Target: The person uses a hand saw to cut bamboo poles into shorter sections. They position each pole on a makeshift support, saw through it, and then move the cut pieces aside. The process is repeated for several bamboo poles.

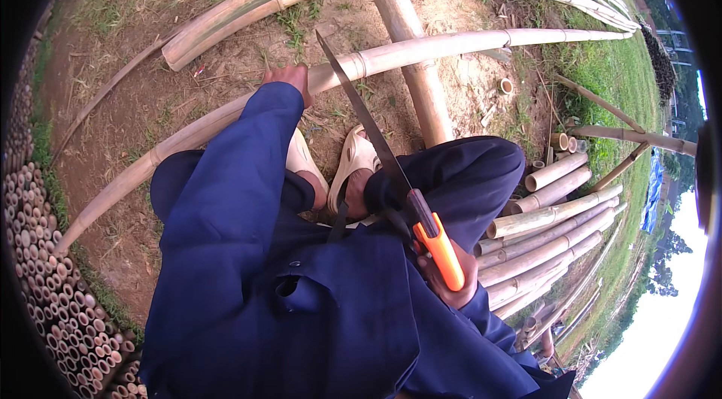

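Bare dirt ground (pixel 113 143) fills the middle of the frame, giving way to grass (pixel 639 94) at the right; the black fisheye rim cuts off the corners. A long pole (pixel 444 45) curves from the lower left to the upper right, crossing a log (pixel 430 102) right of centre. Above centre, the left hand (pixel 289 81) is clenched on the pole, its fingertips hard to make out. Right of lower centre, the right hand (pixel 451 279) grasps the handle of a saw (pixel 372 127), the fingers partly hidden behind it. The blade slants up left across the pole; whether they touch cannot be told. Sleeves and trousers partly cover the shoes (pixel 350 162). Stacked cut tubes (pixel 68 309) run out of view at lower left.
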`<move>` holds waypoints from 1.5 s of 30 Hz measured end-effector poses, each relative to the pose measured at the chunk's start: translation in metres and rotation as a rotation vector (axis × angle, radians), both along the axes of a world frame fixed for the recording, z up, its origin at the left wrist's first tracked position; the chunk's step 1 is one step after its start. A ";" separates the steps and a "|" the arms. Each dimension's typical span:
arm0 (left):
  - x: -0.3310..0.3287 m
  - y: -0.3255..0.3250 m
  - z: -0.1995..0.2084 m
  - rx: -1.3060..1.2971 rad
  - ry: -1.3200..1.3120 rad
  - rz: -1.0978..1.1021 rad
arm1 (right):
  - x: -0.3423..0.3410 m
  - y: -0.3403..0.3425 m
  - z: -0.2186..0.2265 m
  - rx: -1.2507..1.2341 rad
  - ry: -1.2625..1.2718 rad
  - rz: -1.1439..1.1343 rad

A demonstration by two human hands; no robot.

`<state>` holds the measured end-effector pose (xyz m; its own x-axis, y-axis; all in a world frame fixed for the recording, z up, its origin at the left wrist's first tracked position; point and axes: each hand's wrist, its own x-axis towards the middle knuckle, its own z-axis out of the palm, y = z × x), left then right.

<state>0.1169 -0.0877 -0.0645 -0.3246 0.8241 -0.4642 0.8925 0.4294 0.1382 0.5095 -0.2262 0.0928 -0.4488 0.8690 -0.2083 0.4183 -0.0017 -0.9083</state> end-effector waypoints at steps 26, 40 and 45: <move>0.008 -0.011 -0.010 -0.053 -0.073 0.026 | -0.011 0.000 0.017 -0.043 -0.019 0.047; 0.015 -0.005 -0.003 -0.049 -0.058 0.004 | -0.029 0.023 0.014 -0.125 -0.082 0.032; 0.007 -0.008 -0.002 -0.057 -0.096 -0.005 | -0.074 0.060 -0.030 -0.119 0.007 0.096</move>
<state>0.1239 -0.0960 -0.0667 -0.2721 0.7970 -0.5393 0.8784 0.4345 0.1990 0.4351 -0.1667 0.0626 -0.5307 0.7911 -0.3042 0.4156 -0.0699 -0.9069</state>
